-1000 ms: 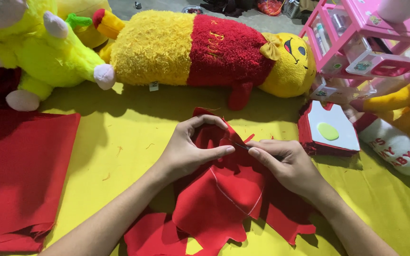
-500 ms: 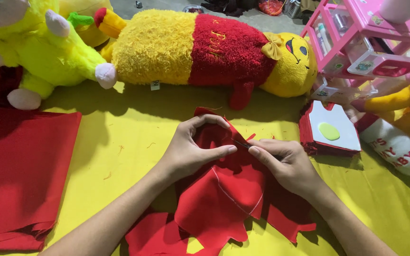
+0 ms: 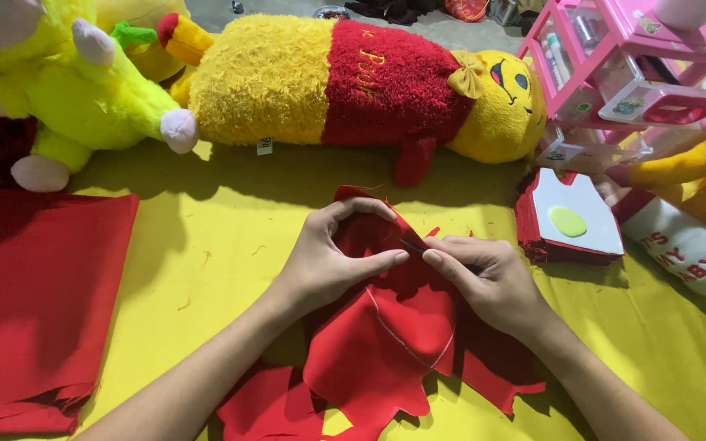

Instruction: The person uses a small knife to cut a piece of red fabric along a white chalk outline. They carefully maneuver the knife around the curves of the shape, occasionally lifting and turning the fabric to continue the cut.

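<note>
A ragged piece of red felt point(image 3: 386, 343) lies on the yellow cloth point(image 3: 230, 220) in front of me, with a pale curved line drawn on it. My left hand point(image 3: 332, 261) pinches its upper edge between thumb and fingers. My right hand point(image 3: 484, 278) rests on the same felt just to the right, fingertips meeting the left thumb, and grips a thin dark tool that I cannot identify. More red scraps point(image 3: 271, 404) lie underneath toward me.
A folded red fabric stack point(image 3: 34, 302) lies at the left. A long yellow-and-red plush toy point(image 3: 353, 82) and a green-yellow plush point(image 3: 59, 90) lie across the back. A white template on red pieces point(image 3: 574, 216) and a pink plastic rack point(image 3: 623, 65) stand at right.
</note>
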